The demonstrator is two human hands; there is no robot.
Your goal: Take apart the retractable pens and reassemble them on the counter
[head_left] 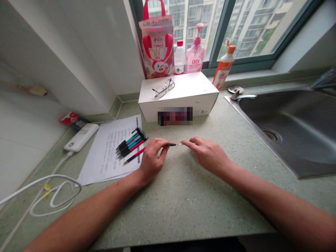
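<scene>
Over the counter, my left hand (153, 155) pinches a dark pen (172, 144) between thumb and fingers. Its thin silvery end points right, toward my right hand (207, 152). The fingertips of my right hand are closed at that silvery end; a small dark piece shows by them, but what they grip is mostly hidden. Left of my left hand lies a bundle of several pens (131, 144), black, teal and red, on printed paper sheets (105, 154). One red and black pen (134, 155) lies a little apart from the bundle, its right end behind my left hand.
A white box (181, 87) with eyeglasses (165, 88) on top stands behind my hands. Bottles (195, 56) and a red bag (158, 52) stand by the window. At right is a steel sink (288, 122); at left, a white power bank (82, 137) with a cable (60, 199).
</scene>
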